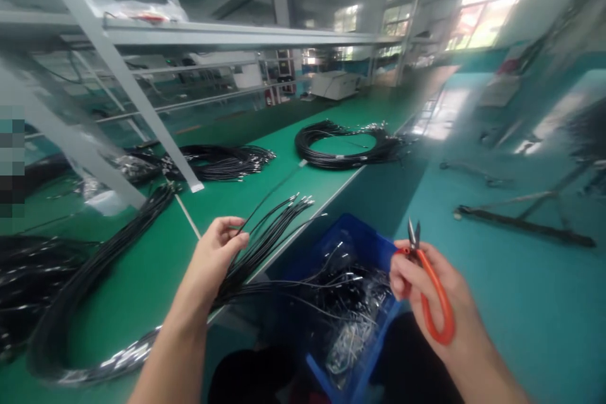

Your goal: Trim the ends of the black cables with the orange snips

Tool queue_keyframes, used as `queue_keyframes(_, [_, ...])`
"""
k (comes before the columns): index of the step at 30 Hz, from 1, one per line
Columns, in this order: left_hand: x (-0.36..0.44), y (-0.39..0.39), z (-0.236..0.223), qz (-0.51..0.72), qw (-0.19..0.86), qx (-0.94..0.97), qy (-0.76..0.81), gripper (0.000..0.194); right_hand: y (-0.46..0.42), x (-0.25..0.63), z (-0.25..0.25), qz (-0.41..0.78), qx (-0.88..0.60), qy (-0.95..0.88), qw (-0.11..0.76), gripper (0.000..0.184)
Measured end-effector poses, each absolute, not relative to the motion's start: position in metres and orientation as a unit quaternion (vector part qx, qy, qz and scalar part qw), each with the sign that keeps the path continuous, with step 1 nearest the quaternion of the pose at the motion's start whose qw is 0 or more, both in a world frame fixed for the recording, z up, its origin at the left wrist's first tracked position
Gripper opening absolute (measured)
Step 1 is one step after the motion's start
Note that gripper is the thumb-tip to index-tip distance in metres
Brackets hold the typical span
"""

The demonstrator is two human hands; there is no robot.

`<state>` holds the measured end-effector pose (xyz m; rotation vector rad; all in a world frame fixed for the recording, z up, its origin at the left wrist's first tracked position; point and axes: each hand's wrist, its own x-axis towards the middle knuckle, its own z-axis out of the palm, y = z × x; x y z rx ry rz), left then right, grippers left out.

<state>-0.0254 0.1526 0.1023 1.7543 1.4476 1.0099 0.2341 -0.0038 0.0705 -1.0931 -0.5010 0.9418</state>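
Note:
My left hand (222, 243) is closed, pinching one thin black cable (265, 199) that stretches away over the green bench and has a pale tag near its far end. Beside that hand a bundle of black cables (265, 246) lies along the bench edge, with silvery tips pointing away from me. In my right hand (430, 284) is a pair of scissors (438, 303) with orange handles and short metal blades pointing up, held above the floor to the right. Its blades touch nothing.
Below the bench edge stands a blue bin (348, 227) with clear plastic scraps and cable pieces. Coiled black cables (322, 154) lie farther along the green bench (279, 139); more bundles (218, 161) lie left. A white shelf post (142, 101) rises from the bench. A metal stand leg (525, 224) is on the floor.

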Motion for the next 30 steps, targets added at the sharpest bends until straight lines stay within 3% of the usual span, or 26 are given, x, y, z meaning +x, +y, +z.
queue_keyframes(6, [0.048,0.110,0.139,0.338,0.239,0.816,0.404,0.022,-0.007,0.235,0.072,0.422,-0.503,-0.226,0.720,0.026])
queue_keyframes(12, [0.069,0.069,0.128,0.348,0.071,0.884,0.305,0.013,-0.012,0.231,0.068,0.425,-0.510,-0.234,0.710,0.029])
queue_keyframes(17, [0.066,0.047,0.099,0.304,0.368,0.803,0.356,0.008,-0.014,0.207,0.064,0.455,-0.500,-0.245,0.695,0.031])
queue_keyframes(20, [0.067,0.043,0.084,0.298,0.493,0.723,0.381,0.012,-0.012,0.196,0.063,0.462,-0.470,-0.239,0.714,0.033])
queue_keyframes(24, [0.067,0.046,0.073,0.300,0.562,0.677,0.369,0.016,-0.007,0.193,0.063,0.465,-0.443,-0.218,0.734,0.036])
queue_keyframes(30, [0.067,0.050,0.066,0.302,0.539,0.693,0.373,0.014,0.002,0.191,0.061,0.468,-0.434,-0.176,0.750,0.040])
